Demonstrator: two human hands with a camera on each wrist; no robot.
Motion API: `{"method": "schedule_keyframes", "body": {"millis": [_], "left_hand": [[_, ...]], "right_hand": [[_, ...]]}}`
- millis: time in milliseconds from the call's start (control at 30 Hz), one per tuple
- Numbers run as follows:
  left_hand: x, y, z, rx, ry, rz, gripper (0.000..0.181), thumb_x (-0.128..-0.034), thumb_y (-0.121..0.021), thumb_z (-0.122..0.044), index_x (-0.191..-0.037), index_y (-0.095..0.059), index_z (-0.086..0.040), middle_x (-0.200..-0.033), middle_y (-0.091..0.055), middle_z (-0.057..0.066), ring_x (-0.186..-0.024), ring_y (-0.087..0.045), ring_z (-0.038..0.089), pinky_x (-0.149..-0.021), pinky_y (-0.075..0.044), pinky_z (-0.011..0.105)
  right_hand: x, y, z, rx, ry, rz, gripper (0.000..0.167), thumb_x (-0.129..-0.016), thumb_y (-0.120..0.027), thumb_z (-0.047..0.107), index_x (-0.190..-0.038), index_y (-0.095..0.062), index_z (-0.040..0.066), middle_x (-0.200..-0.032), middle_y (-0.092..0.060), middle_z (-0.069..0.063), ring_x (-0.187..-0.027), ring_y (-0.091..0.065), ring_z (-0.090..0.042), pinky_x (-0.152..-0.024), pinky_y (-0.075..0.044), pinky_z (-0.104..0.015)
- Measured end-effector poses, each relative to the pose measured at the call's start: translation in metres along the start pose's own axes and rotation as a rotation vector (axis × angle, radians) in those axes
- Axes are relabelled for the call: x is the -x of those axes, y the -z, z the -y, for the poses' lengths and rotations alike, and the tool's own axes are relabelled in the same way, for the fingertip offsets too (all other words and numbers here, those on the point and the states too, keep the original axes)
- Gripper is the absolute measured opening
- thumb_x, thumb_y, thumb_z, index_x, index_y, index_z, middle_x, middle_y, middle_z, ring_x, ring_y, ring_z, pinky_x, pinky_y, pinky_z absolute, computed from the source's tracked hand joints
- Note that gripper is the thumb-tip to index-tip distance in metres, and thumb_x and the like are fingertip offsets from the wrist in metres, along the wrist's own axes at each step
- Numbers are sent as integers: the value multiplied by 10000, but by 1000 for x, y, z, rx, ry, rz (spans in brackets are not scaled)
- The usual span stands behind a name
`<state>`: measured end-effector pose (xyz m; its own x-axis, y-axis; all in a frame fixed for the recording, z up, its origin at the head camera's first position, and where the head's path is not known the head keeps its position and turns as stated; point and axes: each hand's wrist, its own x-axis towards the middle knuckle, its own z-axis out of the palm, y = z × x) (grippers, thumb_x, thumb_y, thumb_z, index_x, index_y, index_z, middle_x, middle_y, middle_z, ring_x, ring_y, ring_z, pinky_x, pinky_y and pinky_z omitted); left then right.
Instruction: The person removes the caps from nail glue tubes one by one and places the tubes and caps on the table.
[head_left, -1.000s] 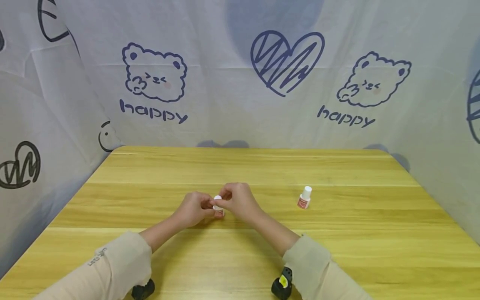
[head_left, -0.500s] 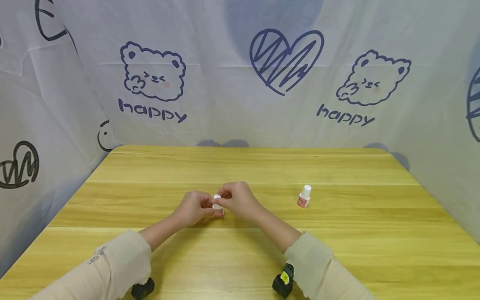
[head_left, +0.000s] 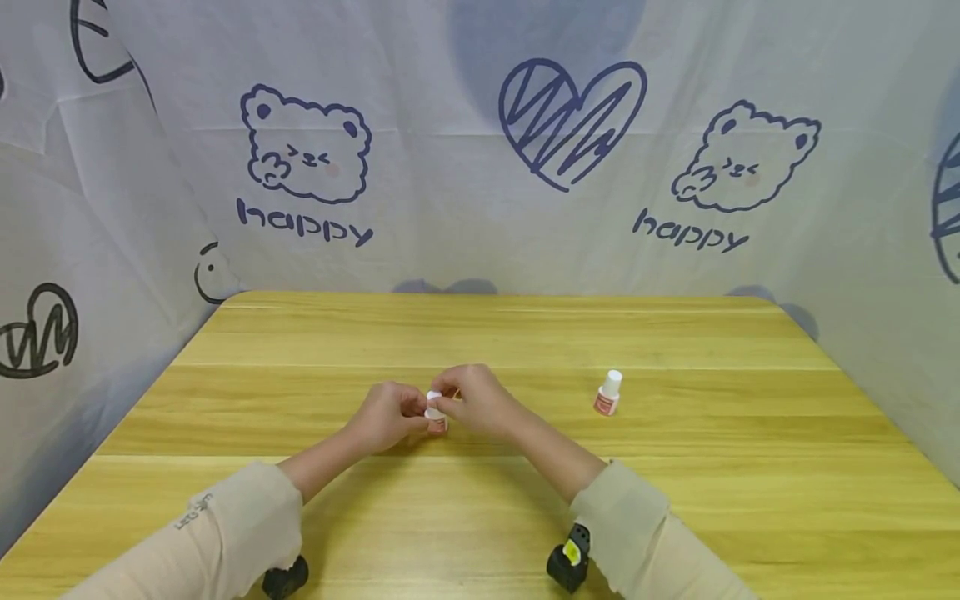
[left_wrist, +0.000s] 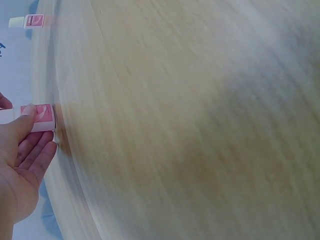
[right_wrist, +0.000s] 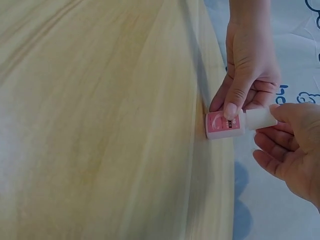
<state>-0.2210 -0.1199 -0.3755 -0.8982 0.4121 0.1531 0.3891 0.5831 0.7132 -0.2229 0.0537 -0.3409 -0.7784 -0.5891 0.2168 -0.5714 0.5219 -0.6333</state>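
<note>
A small bottle (head_left: 437,426) with a pink label and white cap stands upright on the table, between both hands. The left hand (head_left: 387,418) grips its body, thumb across the label, as the left wrist view shows on the bottle (left_wrist: 45,118). Thumb and fingers of the right hand (head_left: 480,403) pinch the white cap (right_wrist: 261,118), which sits on the bottle's neck in the right wrist view. A second, similar bottle (head_left: 607,394) stands upright with its cap on, to the right of the hands and touched by neither.
The wood-grain table (head_left: 480,517) reaches back to a white cloth (head_left: 450,208) printed with bears and hearts, which also hangs at both sides. Black wrist devices show beneath the sleeves, one of them below the right cuff (head_left: 568,567).
The right hand's fingers have shifted slightly at the cap, and its forearm has moved a little to the right. The left hand and both bottles stay in place.
</note>
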Motion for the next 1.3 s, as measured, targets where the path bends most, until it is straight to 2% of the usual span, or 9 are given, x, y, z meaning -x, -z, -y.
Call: {"method": "schedule_keyframes", "body": {"millis": [233,400,600,1100,1300], "left_hand": [[0,-1,3,-13,-18,0,73,-796,-695,-23,-846,-701,30,-792,-714,133,-691,-673,151,-600,-520,212],[-1,-1,5,-21,-22,-6,24,-797,-684,1,-794,-694,23,-775,-712,126,-690,-653,131,-602,-514,207],[0,-2,4,-9,-28,-7,23,-789,-680,26,-774,-675,42,-760,-703,127,-693,-642,130,-612,-520,211],[0,-1,2,-13,-36,2,71,-797,-688,-6,-852,-704,36,-804,-713,147,-705,-683,180,-607,-533,225],[0,-1,1,-10,-29,6,92,-796,-693,-16,-873,-701,34,-815,-712,147,-710,-688,186,-606,-534,227]], "right_hand": [[-3,-1,0,-10,-52,-43,92,-833,-683,100,-843,-688,9,-795,-696,-72,-721,-603,-121,-649,-474,-169],[-3,-4,-1,-16,-90,-77,117,-807,-716,124,-783,-673,17,-742,-675,-65,-631,-542,-73,-575,-443,-143],[-2,-7,-1,2,-82,-94,118,-805,-716,118,-767,-666,18,-730,-673,-68,-624,-543,-70,-564,-436,-128],[-3,-5,-1,14,-73,-72,89,-819,-698,98,-782,-679,19,-741,-680,-71,-607,-536,-65,-562,-440,-144],[-4,-4,0,21,-77,-50,73,-828,-688,92,-817,-691,20,-770,-693,-67,-650,-565,-73,-584,-446,-137]]}}
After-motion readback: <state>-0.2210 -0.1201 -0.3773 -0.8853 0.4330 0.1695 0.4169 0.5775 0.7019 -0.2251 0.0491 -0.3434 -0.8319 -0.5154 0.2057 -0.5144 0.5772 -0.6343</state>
